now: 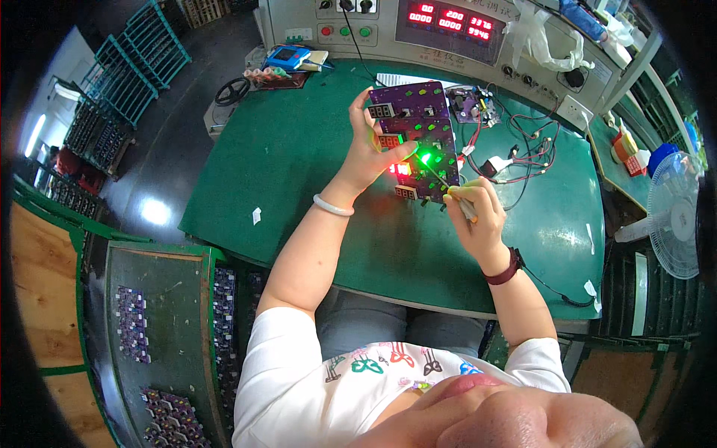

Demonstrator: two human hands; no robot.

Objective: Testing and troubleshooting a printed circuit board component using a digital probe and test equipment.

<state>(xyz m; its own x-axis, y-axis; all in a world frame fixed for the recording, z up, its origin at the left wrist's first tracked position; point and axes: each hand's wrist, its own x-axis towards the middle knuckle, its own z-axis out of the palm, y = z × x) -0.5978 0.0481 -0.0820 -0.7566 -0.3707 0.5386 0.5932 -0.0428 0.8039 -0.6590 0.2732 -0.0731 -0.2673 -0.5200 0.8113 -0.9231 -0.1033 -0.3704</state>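
We sat at one green bench (pixel 299 164) that filled the middle of the frame, with one long grey test console (pixel 448 37) along the top edge, its red number displays lit. At the lower left stood green trays (pixel 160 299) holding rows of small purple boards; we could not count them. One white fan (pixel 676 216) stood at the right edge.

At upper centre we held one purple circuit board (pixel 414 134), tilted up off the bench. Four small number displays showed down its left side, two of them glowing red, and one green lamp shone bright near its middle.

Our left hand (pixel 370 153) lay at the board's left edge, its grip clamped on the board with the thumb across the face and the fingers behind. One pale bangle (pixel 332 205) circled that wrist.

Our right hand (pixel 478 216) sat just below and to the right of the board, its grip closed around one thin probe (pixel 448 183), whose tip reached up to the green lamp. One dark red watch strap (pixel 506 269) ringed that wrist.

A tangle of red and black wires (pixel 523 157) lay right of the board, beside one smaller bare board (pixel 470 104).
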